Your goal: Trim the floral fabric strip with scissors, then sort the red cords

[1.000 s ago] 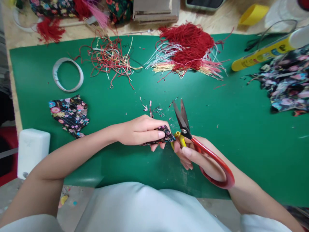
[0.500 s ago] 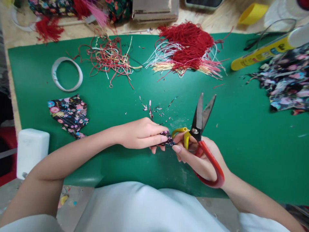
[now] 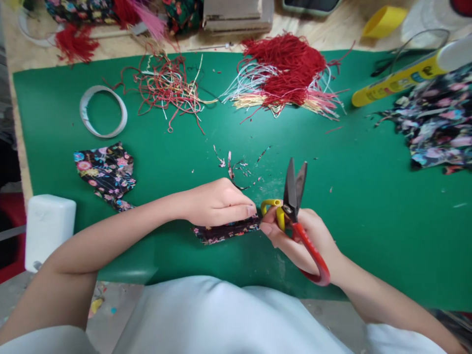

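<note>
**Limp Folds Beside Stiff Steel**

Beneath everything we see a green mat [image 3: 387, 236], flat and smooth, so light scraps would probably slide on it easily.

Next in size are the scissors [image 3: 290, 209], lying along the right hand with their blades parted and pointing away from the body. We judge them rigid and the heaviest thing held; the red handle is the sound place to grip, well clear of the edges.

The right hand [image 3: 320, 238] is closed around that handle, its thumb tip reaching the right end of the held cloth. The left hand [image 3: 219, 201] is clamped on the same cloth from above, thumb near that end, its other fingertips hidden. The two hands are near each other, joined by the fabric.

A loose floral piece [image 3: 106, 172] lies flat at the left; it looks thin and light, best lifted by an edge.

The held floral strip [image 3: 228, 233] sits below the left hand, bunched or folded lengthwise. We expect it to be soft, nearly weightless and apt to fray or sag, so a pinch near each end should keep it taut.

Smallest are the clippings [image 3: 230, 166], wispy and easily scattered, just beyond the left hand.
</note>
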`<state>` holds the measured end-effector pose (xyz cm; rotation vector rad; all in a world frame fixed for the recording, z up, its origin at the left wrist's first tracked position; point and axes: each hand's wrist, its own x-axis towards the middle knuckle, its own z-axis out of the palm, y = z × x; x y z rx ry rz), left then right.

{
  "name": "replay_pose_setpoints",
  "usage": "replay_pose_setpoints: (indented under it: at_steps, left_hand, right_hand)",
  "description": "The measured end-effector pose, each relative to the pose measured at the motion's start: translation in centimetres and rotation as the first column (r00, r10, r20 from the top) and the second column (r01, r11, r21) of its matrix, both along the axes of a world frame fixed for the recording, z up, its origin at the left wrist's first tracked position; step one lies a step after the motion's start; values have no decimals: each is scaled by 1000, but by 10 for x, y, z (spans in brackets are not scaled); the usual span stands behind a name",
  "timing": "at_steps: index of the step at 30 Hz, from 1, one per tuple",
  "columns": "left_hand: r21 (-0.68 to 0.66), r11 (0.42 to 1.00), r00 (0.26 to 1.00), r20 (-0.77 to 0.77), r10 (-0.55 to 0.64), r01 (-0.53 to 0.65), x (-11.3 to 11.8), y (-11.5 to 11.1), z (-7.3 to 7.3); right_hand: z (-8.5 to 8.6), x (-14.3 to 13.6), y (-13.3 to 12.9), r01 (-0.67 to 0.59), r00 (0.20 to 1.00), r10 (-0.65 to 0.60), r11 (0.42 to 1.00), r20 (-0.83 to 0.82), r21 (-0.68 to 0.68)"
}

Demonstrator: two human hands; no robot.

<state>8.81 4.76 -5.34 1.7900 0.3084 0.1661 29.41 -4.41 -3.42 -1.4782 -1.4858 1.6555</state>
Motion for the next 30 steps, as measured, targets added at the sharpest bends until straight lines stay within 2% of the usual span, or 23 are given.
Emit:
replay_pose_setpoints:
  at_steps: [4,8,12,14,16,18,22,25,27,30]
  left_hand:
    - [-66,998,1000,-6,6,-7,0,0,2]
    - [-228,974,1000,15,5,-1,-2,3,3]
    - [-488,873,1000,-12,18,-22,-7,7,0]
    - [-545,838,999,-27,20,-32,-9,9,-1]
    - [-536,844,999,-34,-7,-13,-10,10,-1]
    - [-484,875,998,-43,-40,14,-9,11,-1]
    - [-293,954,997,-29,-68,57,-6,8,0]
    - [-189,979,997,-21,-78,73,-3,5,1]
    - [-190,978,996,-23,-86,80,-3,5,1]
    - [-299,953,998,-32,-57,45,-4,8,1]
  right_hand:
    - [-3,3,-1,-26,1000,26,999,-4,38]
    - [-1,2,-2,-14,1000,14,998,-2,68]
    - [4,1,2,78,996,-82,993,47,88]
    - [6,1,4,117,991,-121,990,51,76]
    - [7,3,5,139,990,-140,989,21,54]
    - [6,5,5,154,988,-153,988,-21,29]
    - [0,6,3,192,978,-194,981,-75,-39]
    - [-2,4,2,188,981,-190,981,-48,-40]
    - [-1,3,1,181,983,-181,983,-5,-21]
    - [1,2,0,224,974,-224,975,25,-13]
